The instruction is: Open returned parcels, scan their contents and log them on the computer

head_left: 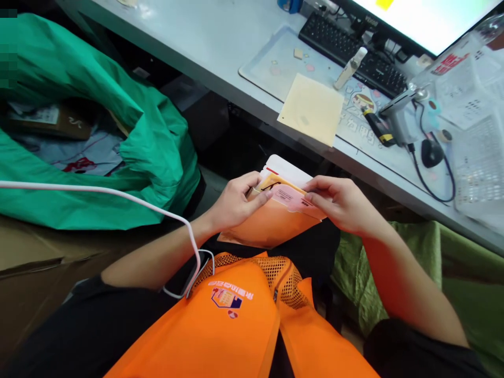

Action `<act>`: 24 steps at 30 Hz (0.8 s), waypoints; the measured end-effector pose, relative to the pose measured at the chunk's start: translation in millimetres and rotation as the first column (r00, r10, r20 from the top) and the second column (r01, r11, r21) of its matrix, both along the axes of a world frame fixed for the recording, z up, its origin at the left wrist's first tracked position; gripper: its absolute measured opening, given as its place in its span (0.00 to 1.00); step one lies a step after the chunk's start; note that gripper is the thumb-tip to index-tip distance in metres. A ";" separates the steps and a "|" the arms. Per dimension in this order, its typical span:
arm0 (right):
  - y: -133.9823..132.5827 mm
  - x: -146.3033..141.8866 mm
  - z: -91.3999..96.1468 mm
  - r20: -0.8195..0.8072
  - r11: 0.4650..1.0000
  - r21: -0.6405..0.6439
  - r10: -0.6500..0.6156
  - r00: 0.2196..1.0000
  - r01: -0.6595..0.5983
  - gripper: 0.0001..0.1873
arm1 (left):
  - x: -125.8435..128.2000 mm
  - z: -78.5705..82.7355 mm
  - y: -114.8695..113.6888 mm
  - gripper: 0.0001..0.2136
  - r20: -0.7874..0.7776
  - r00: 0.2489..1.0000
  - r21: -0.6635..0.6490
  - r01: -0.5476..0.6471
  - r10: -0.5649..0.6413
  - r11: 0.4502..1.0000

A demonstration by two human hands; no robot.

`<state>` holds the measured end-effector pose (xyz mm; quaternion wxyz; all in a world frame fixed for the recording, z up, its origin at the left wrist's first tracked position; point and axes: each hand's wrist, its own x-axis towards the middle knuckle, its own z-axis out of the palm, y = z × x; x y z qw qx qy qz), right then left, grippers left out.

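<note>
An orange cardboard envelope [271,228] rests over my lap, its white inner flap [290,169] standing up at the far side. My left hand [241,199] grips the left edge of its mouth, thumb on the near side. At the right edge, my right hand [338,202] pinches the envelope between thumb and fingers. A pink printed packet [289,197] with small text and a yellow-orange piece beside it stick out of the mouth. Their lower parts are hidden inside the envelope.
On the desk are a yellowish paper sheet [311,107], a small white bottle [350,68], a keyboard [350,52] and a corded handheld device [397,115]. A large green bag [157,131] holding parcels stands at the left. A white cable [118,194] crosses above my left forearm.
</note>
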<state>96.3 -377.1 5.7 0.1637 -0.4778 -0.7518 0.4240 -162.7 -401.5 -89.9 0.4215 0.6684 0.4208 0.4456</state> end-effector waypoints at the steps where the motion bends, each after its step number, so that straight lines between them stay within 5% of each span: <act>1: 1.3 0.7 -0.8 -0.023 0.999 -0.003 -0.041 0.999 0.041 0.10 | 0.3 0.9 0.7 0.15 0.013 1.000 -0.016 0.009 -0.009 1.000; 7: 5.5 3.9 -2.7 -0.102 0.995 -0.041 -0.093 0.990 0.089 0.15 | 2.3 5.8 2.4 0.15 0.010 1.000 -0.010 -0.027 0.027 1.000; 11: 0.6 6.0 -2.2 -0.106 0.995 0.055 -0.080 0.991 0.087 0.14 | 3.5 5.4 2.3 0.17 0.009 0.994 0.010 -0.106 0.106 0.994; 24: 3.0 5.6 0.4 0.041 0.989 0.127 0.067 0.997 -0.071 0.10 | 4.4 10.4 7.3 0.24 0.057 0.991 -0.037 -0.119 0.121 0.992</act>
